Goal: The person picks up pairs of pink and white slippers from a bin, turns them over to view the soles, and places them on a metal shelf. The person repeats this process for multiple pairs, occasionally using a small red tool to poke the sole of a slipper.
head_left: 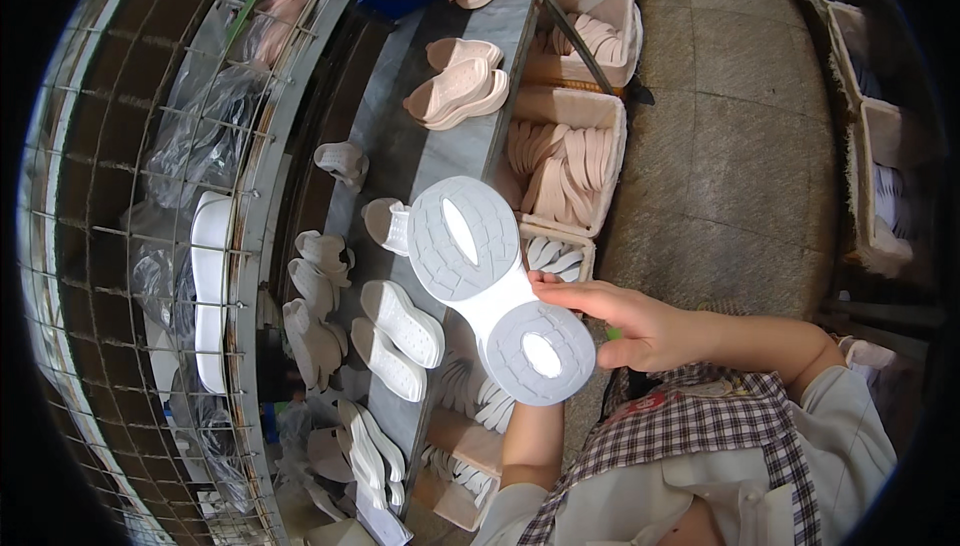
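Observation:
A white shoe sole [500,304] is held up before me, its underside facing up. Grey cracked-pattern tread pads [430,246] cover its two wide ends, each with a white oval in the middle. My right hand [645,324] is at the sole's right side, fingers stretched out and thumb apart. Its fingertips are at the sole's narrow waist; whether they press on it I cannot tell. My left forearm [533,446] rises from below and goes behind the sole, which hides my left hand and its fingers.
A long grey bench [405,146] at left carries pink soles [460,91] and pairs of white soles [405,311]. Pale bins [617,171] filled with soles stand along its right side. Wire mesh [130,176] curves along the far left; more bins [863,131] line the right beyond the floor.

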`<state>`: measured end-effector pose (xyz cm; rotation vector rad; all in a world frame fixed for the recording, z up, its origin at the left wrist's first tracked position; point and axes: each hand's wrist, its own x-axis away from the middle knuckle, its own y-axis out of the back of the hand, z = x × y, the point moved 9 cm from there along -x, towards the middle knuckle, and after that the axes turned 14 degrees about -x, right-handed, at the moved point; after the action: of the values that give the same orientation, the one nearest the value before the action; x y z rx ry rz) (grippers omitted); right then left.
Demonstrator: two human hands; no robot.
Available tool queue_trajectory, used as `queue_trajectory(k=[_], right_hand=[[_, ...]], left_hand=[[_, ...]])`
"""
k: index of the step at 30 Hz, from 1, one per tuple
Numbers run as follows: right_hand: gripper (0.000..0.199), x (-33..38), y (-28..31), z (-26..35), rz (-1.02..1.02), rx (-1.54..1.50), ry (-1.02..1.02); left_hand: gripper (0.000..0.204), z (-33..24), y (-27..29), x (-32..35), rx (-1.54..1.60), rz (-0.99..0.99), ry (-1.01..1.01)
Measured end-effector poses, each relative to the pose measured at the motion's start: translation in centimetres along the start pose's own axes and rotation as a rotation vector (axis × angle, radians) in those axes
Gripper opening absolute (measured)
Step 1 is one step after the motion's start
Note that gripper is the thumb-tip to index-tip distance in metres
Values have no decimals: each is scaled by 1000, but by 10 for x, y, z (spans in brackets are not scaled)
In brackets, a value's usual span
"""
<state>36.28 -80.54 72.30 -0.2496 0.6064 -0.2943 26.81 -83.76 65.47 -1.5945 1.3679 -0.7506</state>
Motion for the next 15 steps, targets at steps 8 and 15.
queue_trajectory(k=[8, 15], right_hand=[[52, 5, 14, -17, -130, -261, -29], [48, 1, 26, -30, -215, -285, -82]], left_hand=[[64, -15, -3, -10, 84, 90, 25], [64, -24, 1, -8, 65, 13, 31]])
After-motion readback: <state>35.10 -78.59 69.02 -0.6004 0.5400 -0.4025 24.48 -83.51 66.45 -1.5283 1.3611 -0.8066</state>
